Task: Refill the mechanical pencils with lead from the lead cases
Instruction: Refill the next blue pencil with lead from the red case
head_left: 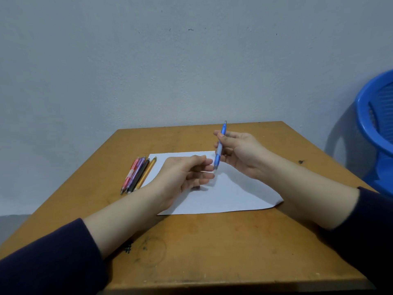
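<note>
- A bunch of pencils (138, 174) is lying on the desk (212, 241), just beside the left edge of the white paper (234, 196). A strip of brown desk is showing to their left.
- The left hand (182, 177) is hovering over the paper. Its fingers (202, 161) are curling loosely right by the tip of the blue pencil (220, 145). I cannot tell if they are pinching anything.
- The right hand (242, 154) is holding the blue pencil almost upright near the paper's far edge, with its fingers (221, 136) pinching the middle.
- A wide stretch of desk is showing in front of the paper's near edge.
- A blue chair (376, 128) is standing past the desk's right edge.
</note>
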The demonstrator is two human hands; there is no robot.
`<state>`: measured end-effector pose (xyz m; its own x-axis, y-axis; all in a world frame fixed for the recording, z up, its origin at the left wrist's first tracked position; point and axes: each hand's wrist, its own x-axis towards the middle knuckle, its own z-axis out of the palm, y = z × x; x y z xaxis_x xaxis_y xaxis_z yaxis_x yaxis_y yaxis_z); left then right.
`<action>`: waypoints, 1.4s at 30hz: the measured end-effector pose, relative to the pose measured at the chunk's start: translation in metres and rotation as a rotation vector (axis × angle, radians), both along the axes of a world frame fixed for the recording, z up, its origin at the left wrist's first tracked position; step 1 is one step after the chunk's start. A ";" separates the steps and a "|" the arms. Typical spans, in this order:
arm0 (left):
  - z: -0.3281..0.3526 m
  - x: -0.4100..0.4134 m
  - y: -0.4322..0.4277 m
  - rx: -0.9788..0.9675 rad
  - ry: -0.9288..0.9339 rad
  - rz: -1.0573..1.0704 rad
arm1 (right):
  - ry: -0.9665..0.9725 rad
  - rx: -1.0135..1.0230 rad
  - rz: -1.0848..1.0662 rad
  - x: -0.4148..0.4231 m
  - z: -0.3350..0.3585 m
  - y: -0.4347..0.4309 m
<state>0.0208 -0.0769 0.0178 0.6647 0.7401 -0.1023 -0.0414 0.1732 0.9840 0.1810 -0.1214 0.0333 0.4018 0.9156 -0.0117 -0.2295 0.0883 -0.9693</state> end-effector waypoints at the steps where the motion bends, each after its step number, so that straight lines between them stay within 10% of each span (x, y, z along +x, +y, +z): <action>1: 0.000 0.000 0.001 0.020 -0.009 0.026 | -0.033 -0.015 -0.033 0.004 0.001 0.001; 8: -0.010 -0.004 0.013 0.784 0.342 0.134 | -0.477 -0.104 -0.247 0.035 -0.005 0.007; 17: -0.026 0.001 0.027 0.889 0.691 -0.076 | -1.223 -0.295 -0.239 0.043 -0.017 0.013; 42: -0.026 0.002 0.029 0.911 0.737 -0.090 | -1.443 -0.369 -0.262 0.042 -0.025 0.014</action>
